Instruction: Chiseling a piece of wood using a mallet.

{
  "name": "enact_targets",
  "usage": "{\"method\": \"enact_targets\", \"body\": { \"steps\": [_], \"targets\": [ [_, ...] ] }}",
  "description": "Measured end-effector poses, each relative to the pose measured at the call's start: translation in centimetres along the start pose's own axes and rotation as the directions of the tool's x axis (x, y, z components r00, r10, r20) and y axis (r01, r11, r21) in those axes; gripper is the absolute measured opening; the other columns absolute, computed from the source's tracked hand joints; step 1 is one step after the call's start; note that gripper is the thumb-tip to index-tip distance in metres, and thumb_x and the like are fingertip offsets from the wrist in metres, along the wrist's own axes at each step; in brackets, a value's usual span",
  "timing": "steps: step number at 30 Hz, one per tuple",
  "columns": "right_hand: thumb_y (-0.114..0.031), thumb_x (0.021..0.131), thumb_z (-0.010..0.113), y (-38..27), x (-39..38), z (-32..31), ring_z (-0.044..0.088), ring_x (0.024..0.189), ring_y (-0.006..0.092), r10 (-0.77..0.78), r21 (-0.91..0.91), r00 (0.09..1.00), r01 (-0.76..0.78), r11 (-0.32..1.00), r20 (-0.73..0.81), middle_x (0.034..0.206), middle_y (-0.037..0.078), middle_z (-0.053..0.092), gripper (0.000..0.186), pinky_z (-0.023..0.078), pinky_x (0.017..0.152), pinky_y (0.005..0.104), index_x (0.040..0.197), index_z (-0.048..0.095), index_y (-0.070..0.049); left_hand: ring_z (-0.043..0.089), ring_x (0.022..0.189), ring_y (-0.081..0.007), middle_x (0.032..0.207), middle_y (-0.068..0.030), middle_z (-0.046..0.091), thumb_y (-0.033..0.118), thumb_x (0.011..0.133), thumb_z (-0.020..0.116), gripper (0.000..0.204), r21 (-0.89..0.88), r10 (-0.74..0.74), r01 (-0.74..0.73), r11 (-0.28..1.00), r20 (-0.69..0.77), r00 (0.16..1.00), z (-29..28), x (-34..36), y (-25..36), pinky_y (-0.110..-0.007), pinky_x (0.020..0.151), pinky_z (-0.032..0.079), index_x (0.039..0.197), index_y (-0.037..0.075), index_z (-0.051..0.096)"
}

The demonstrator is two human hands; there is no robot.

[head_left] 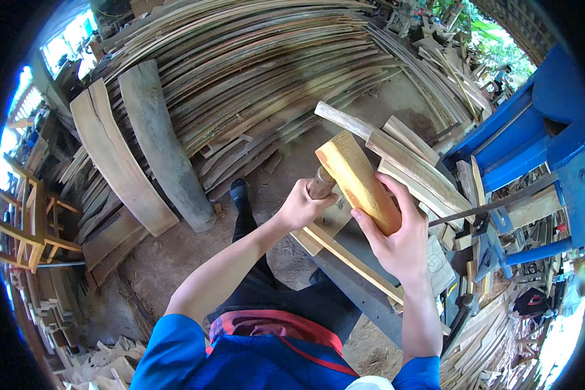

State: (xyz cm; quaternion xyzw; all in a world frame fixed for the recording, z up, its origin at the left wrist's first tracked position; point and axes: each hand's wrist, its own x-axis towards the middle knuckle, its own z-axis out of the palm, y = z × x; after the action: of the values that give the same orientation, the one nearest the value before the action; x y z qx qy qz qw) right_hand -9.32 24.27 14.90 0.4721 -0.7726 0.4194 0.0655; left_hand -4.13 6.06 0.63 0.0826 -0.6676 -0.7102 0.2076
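A thick block of yellow wood [359,183] is raised in front of me, tilted, with one end toward my right palm. My right hand [400,237] is closed around its near end, thumb on one side and fingers on the other. My left hand [303,205] is wrapped round a short, brown, round wooden handle [321,184]. The handle's end meets the block's left side, so the two together look like a mallet. Whether the handle is fixed into the block I cannot tell. Below them, a long pale wood strip [351,261] lies on a dark grey metal table [361,299].
On the right stands a blue bandsaw [526,136] with its blade [500,207] stretched toward the table. Several cut timbers [415,166] lie beside it. Long stacked boards [253,71] fill the back. Two wide slabs, one pale [120,156] and one grey [166,146], rest at the left near a wooden stool frame [36,224].
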Motion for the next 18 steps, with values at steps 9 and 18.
{"method": "enact_targets", "body": {
  "steps": [9,18],
  "targets": [
    [-0.014,0.078,0.074,-0.3,-0.1,-1.4,0.058,0.113,0.0383,-0.066,-0.073,0.967,0.086,0.994,0.244,0.126,0.019,0.056,0.078,0.050,0.093,0.0453,0.147,0.037,-0.013,0.039,0.059,-0.0040,0.063,0.0076,0.044,0.012,0.084,0.068,0.022,-0.010,-0.025,0.025,1.000,0.015,1.000,0.0,-0.1,0.2,-0.027,0.052,0.033,0.071,0.005,0.051],
    [-0.006,0.079,0.071,-1.1,1.8,-4.3,0.062,0.111,0.0375,-0.171,-0.110,0.973,0.189,0.976,0.153,0.134,0.020,0.056,0.074,0.052,0.094,0.0440,0.145,0.040,-0.011,0.039,0.061,-0.0041,0.064,0.0071,0.043,0.013,0.084,0.069,0.023,0.077,-0.090,0.087,0.993,0.031,0.995,-0.1,-0.4,2.0,-0.028,0.054,0.033,0.073,0.005,0.051]
  ]
}}
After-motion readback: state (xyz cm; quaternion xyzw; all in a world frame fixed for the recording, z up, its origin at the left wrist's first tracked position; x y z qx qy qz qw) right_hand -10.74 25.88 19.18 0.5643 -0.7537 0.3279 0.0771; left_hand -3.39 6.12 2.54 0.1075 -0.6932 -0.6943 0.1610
